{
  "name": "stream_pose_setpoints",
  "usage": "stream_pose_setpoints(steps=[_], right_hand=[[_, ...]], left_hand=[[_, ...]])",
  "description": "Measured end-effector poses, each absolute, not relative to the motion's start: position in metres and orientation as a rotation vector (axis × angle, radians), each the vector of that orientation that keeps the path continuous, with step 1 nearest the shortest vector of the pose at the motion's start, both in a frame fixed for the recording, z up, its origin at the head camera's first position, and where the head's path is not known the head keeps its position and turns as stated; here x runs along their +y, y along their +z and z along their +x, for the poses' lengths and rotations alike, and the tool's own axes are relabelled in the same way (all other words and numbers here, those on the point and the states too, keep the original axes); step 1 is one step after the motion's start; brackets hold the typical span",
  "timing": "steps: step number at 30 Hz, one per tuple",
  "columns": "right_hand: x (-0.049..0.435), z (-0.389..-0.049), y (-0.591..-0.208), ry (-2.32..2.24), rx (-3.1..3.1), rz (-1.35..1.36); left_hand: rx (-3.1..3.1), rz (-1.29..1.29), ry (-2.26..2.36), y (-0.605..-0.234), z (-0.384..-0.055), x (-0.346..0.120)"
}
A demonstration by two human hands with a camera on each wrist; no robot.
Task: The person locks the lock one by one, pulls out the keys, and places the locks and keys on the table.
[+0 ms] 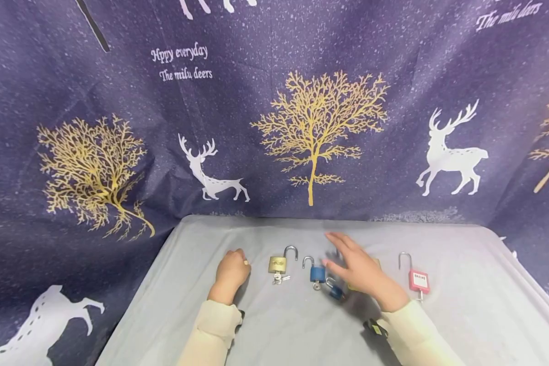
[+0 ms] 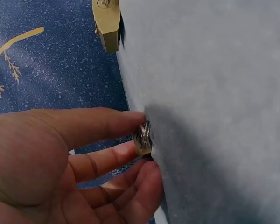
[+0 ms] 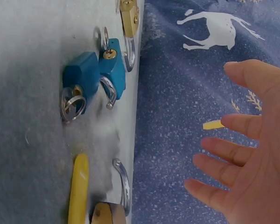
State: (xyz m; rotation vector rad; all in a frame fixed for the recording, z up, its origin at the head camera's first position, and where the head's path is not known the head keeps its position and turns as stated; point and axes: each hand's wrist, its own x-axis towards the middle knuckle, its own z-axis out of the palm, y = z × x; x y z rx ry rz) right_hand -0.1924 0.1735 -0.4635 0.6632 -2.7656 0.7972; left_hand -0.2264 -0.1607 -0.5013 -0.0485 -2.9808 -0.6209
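Note:
At the left of the table, my left hand (image 1: 232,269) pinches a small brass padlock (image 2: 143,148) with keys; in the head view the hand hides it. My right hand (image 1: 358,268) hovers over the table, fingers spread and holding nothing. Nearest below it lie a blue padlock (image 1: 317,274) and a second blue padlock (image 1: 336,292), both with raised shackles and key rings. The right wrist view also shows a yellow object (image 3: 78,191) and a brass-coloured padlock (image 3: 107,213) with its shackle up. Another brass padlock (image 1: 277,265) lies between the hands, its shackle open and keys attached.
A red padlock (image 1: 419,281) with a white label and open shackle lies to the right of my right hand. The padlocks rest on a grey cloth-covered table (image 1: 293,335). Behind it hangs a dark blue curtain (image 1: 238,112) printed with deer and trees.

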Motion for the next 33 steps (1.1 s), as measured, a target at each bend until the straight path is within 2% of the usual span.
stream_pose_setpoints(steps=[8, 17, 25, 33], right_hand=[[0.168, -0.189, -0.464, 0.868, -2.764, 0.689], [0.154, -0.184, -0.455, 0.916, -2.780, 0.808], [0.144, -0.180, -0.446, 0.979, -2.664, 0.889], [0.140, -0.175, -0.445, 1.133, -2.580, 0.848]], left_hand=[[-2.874, -0.150, -0.809, -0.493, -0.228, -0.152], [-2.757, -0.282, -1.448, -0.454, -0.216, -0.119], [-2.469, -0.350, -2.199, -0.437, -0.207, -0.092], [-2.346, -0.447, -2.470, -0.433, -0.204, -0.078]])
